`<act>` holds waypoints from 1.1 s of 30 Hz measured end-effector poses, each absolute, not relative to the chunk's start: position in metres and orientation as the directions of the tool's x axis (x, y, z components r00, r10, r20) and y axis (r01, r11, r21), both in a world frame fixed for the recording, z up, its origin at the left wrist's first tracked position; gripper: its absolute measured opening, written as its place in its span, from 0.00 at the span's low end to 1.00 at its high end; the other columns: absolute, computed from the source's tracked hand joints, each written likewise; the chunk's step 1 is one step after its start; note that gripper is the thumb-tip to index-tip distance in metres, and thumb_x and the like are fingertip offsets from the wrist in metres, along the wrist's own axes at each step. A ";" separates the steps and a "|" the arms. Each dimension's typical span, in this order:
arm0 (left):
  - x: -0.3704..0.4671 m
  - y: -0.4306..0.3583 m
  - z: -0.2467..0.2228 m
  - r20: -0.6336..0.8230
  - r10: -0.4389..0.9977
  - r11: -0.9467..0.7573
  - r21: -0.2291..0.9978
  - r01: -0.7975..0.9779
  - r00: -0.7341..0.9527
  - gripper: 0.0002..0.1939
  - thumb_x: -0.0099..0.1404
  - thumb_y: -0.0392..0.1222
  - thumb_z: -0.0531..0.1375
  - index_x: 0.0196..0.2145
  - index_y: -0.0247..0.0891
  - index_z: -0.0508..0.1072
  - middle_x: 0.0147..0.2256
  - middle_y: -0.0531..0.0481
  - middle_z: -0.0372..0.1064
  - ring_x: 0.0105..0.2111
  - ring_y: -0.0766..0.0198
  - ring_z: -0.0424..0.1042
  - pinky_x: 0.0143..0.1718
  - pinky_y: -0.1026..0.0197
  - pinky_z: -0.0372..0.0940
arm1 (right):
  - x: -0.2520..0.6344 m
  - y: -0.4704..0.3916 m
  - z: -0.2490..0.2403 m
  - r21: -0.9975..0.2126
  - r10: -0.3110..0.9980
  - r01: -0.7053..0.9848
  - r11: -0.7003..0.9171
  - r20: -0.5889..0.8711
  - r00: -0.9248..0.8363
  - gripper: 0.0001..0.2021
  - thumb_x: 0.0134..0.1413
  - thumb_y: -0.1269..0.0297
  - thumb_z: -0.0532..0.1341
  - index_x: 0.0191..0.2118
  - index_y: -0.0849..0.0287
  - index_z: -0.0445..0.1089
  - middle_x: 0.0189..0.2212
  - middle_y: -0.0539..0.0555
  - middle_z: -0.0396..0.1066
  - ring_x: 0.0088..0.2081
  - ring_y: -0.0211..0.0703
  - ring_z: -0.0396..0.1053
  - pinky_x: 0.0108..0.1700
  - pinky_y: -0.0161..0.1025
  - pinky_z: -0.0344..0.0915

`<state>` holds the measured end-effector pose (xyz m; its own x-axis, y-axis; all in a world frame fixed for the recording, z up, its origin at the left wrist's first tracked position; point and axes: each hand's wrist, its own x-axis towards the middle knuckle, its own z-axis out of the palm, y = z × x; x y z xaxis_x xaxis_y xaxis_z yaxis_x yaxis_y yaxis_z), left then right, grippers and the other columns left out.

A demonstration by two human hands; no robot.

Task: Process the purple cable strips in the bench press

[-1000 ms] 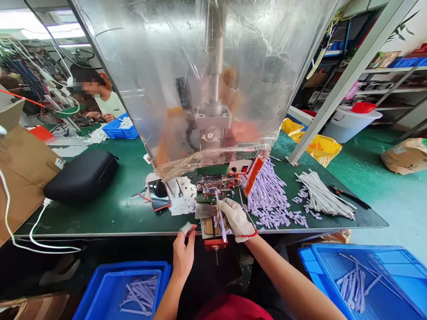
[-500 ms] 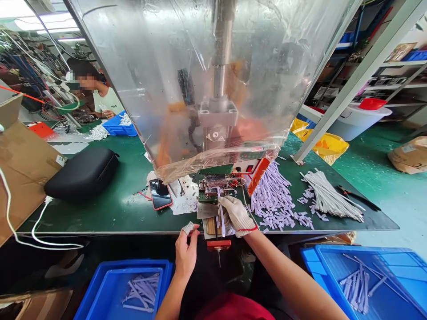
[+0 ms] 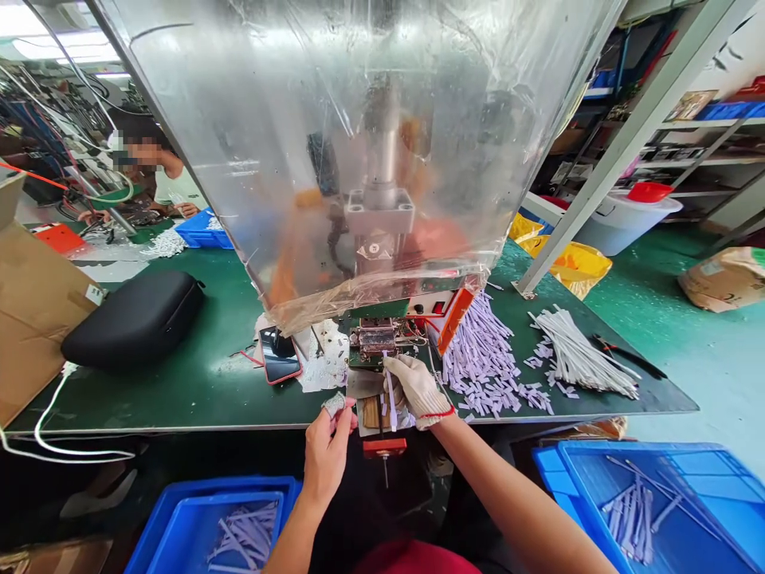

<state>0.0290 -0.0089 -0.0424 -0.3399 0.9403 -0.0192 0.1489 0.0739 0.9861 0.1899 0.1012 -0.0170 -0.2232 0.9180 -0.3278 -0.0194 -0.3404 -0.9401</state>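
Note:
My right hand (image 3: pixel 412 387), in a white knitted glove with a red cuff, pinches a narrow pale purple strip (image 3: pixel 392 406). The strip points toward me, its far end just in front of the machine's small metal die (image 3: pixel 378 339). To the left, at the table's front edge, is my bare left hand (image 3: pixel 327 446). Its fingers are curled in, a silvery wrap covers one of them, and nothing shows in its grip. Right of the machine lies a large heap of purple strips (image 3: pixel 478 347).
A clear plastic guard (image 3: pixel 287 159) hangs over the press. On the table are a phone (image 3: pixel 280 359), a black case (image 3: pixel 135 319), white strips (image 3: pixel 582 351) and pliers (image 3: pixel 627 355). Blue bins (image 3: pixel 152 510) (image 3: pixel 705 462) stand below on both sides. A co-worker (image 3: pixel 170 187) sits at back left.
The view has shifted slightly, so most things sit further left. My right hand has drawn the purple strip slightly back from the die. The left hand stays low beside it.

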 end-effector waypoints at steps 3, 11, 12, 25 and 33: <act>0.039 0.009 -0.024 -0.069 0.969 0.080 0.996 0.035 -0.239 0.21 0.62 0.55 0.63 0.44 0.36 0.77 0.35 0.43 0.78 0.36 0.54 0.77 0.41 0.55 0.71 | 0.198 0.095 -0.006 -0.955 0.913 0.019 -0.297 -0.289 -0.289 0.18 0.55 0.46 0.59 0.29 0.56 0.60 0.14 0.43 0.61 0.12 0.35 0.59 0.13 0.31 0.55; 0.060 0.042 -0.008 -0.312 0.950 0.312 0.946 -0.093 0.011 0.27 0.58 0.54 0.67 0.48 0.32 0.75 0.35 0.43 0.77 0.31 0.59 0.75 0.33 0.57 0.74 | 0.310 0.108 0.014 -0.768 0.969 0.637 -0.065 -0.201 -0.144 0.13 0.59 0.54 0.55 0.34 0.58 0.68 0.26 0.52 0.74 0.25 0.39 0.70 0.28 0.33 0.62; 0.061 0.044 -0.009 -0.321 0.947 0.320 0.943 -0.089 0.006 0.27 0.57 0.55 0.67 0.48 0.32 0.75 0.34 0.43 0.76 0.30 0.60 0.75 0.30 0.59 0.74 | 0.322 0.120 0.012 -0.666 0.993 0.745 -0.032 -0.108 -0.054 0.12 0.59 0.56 0.55 0.35 0.58 0.70 0.27 0.53 0.74 0.28 0.41 0.72 0.31 0.34 0.62; 0.085 0.062 -0.010 -0.355 0.933 0.343 0.926 -0.155 -0.058 0.27 0.50 0.64 0.67 0.32 0.36 0.71 0.19 0.53 0.69 0.16 0.62 0.72 0.12 0.65 0.62 | 0.341 0.225 0.010 -0.448 0.997 0.890 -0.082 -0.046 0.069 0.11 0.54 0.65 0.58 0.35 0.66 0.74 0.35 0.67 0.77 0.39 0.51 0.75 0.38 0.38 0.66; 0.077 0.059 0.000 -0.361 0.931 0.359 0.877 -0.319 0.055 0.21 0.51 0.57 0.69 0.25 0.36 0.70 0.15 0.54 0.66 0.13 0.66 0.67 0.14 0.67 0.59 | 0.364 0.147 0.042 -0.999 0.988 -0.008 0.044 0.043 0.151 0.17 0.53 0.50 0.63 0.40 0.59 0.69 0.27 0.51 0.71 0.19 0.32 0.64 0.20 0.29 0.61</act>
<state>0.0768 0.0585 -0.0003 0.0552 0.9308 -0.3614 -0.3187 0.3595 0.8771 0.3640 0.1466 0.0423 0.1514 0.9875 0.0426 -0.0080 0.0444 -0.9990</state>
